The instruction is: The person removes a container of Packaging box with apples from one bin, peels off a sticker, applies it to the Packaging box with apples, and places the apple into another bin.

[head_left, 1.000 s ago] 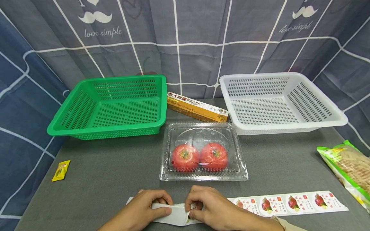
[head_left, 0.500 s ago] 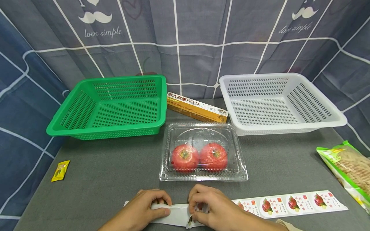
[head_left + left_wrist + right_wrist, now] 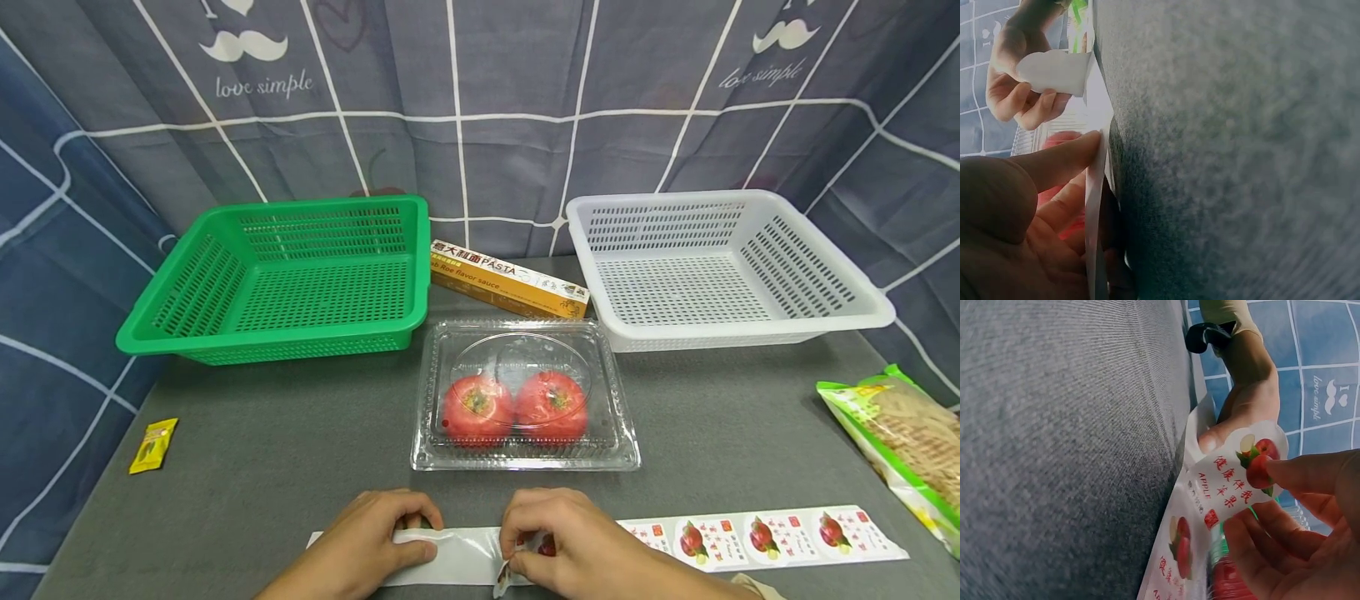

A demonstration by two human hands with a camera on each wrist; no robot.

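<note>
Head cam looks forward and down over the whole gray table [image 3: 300, 433] from the near edge, while both wrist cams sit super close at tabletop level, turned sideways, facing each other along the sticker strip [image 3: 757, 535] they all share.

Matt grey cloth is covering the table [image 3: 285, 450]. Glossy paper strip [image 3: 757, 537]; clear shiny plastic box [image 3: 525, 396]; perforated plastic baskets [image 3: 300, 275] [image 3: 720, 267]; a glossy bag [image 3: 900, 442].
</note>
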